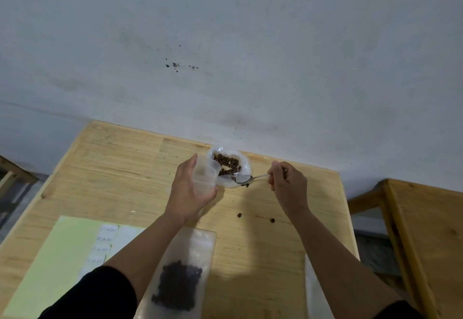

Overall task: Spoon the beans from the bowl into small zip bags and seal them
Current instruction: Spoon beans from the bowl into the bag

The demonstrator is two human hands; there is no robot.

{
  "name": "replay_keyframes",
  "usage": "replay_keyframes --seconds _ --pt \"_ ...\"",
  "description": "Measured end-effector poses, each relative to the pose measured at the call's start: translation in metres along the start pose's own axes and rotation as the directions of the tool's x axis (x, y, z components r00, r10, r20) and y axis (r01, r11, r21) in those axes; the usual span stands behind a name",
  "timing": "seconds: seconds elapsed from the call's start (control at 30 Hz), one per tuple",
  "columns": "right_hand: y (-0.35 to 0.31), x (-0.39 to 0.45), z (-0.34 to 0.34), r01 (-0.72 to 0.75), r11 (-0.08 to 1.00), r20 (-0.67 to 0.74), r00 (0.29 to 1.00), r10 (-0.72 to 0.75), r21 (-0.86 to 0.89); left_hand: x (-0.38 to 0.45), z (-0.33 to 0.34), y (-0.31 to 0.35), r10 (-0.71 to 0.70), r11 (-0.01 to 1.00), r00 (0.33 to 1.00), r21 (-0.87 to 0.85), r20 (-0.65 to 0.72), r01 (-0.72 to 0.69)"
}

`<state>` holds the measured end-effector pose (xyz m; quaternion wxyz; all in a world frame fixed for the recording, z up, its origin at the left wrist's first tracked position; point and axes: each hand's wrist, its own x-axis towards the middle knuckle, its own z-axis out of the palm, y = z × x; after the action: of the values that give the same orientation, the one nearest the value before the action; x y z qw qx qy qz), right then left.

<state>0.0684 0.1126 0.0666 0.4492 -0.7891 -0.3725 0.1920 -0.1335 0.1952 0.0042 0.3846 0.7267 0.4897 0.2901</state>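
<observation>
A white bowl with dark brown beans stands at the table's far edge. My left hand grips a small clear zip bag, held open just left of the bowl. My right hand pinches the handle of a metal spoon, whose head lies at the bowl's near rim. Close to me lies a filled zip bag with a heap of dark beans inside, partly under my left forearm.
Three loose beans lie on the wooden table, two between my arms and one by the spoon. A light green sheet with white labels sits at the near left. A white strip lies near right. Another wooden table stands to the right.
</observation>
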Motion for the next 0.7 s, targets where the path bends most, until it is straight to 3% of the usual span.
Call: replay_keyframes --seconds 0.3,0.7 --pt "0.005 0.003 0.006 -0.164 0.953 -0.013 0.985 0.173 0.254 -0.003 0.002 0.001 -0.022 1.000 1.000 -0.007 -0.015 0.022" --pt "0.008 0.011 -0.001 -0.185 0.929 0.026 0.982 0.187 0.320 0.001 0.008 0.002 -0.049 0.999 0.999 0.010 -0.017 0.049"
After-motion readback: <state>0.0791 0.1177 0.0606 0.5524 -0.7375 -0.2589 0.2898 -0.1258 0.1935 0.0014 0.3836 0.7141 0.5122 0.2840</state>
